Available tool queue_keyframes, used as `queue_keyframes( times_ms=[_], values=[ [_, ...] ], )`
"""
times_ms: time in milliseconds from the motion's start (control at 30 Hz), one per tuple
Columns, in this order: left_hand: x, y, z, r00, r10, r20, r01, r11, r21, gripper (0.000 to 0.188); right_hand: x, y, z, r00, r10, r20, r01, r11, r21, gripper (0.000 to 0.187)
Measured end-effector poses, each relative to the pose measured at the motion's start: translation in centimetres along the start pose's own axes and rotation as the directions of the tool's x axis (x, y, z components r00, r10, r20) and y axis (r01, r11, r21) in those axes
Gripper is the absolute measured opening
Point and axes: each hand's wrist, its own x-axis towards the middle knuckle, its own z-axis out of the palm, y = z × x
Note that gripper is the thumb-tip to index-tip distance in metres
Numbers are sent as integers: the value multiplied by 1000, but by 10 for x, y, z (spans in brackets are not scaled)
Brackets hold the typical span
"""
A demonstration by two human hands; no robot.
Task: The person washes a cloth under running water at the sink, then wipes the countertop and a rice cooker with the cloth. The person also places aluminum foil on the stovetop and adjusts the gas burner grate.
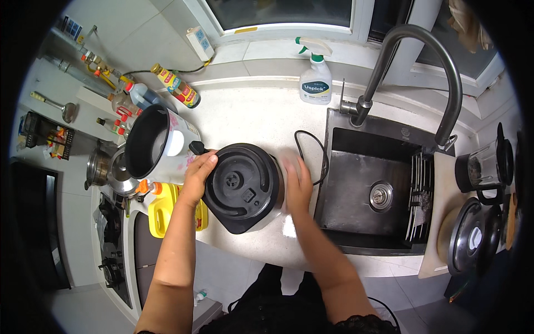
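A black-faced appliance base (245, 186) with a metallic side stands in the middle of the counter, its round face toward me. That face carries a small round hub, curved grooves and a rectangular detail. My left hand (197, 178) grips its left edge, fingers beside a small black knob. Along the metallic right side is my right hand (297, 186), its fingers stretched upward and smeared by motion. Whether they touch the side or hold anything is unclear. A black cord (317, 147) loops on the counter between the base and the sink.
Left of the base, a floral pot (181, 142) lies tipped beside a yellow jug (161, 214). Bottles (177, 86) stand behind. A spray bottle (316, 80) is by the window. At right are the black sink (356, 178), tall faucet (453, 72), blender jar (484, 164) and lidded pot (461, 236).
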Motion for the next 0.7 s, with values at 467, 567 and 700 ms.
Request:
queue_keyframes(
  times_ms=[467,567,700],
  values=[
    [-44,-23,23,967,2,-255,6,999,34,58,-27,-80,0,945,-310,109,308,951,29,31],
    [-45,-28,21,972,-12,-235,12,1000,-2,59,-23,-82,3,908,-377,184,387,922,-19,32],
    [-42,-25,22,974,8,-225,-10,1000,-10,60,-34,-31,-3,987,-97,-131,111,989,102,38]
  ],
)
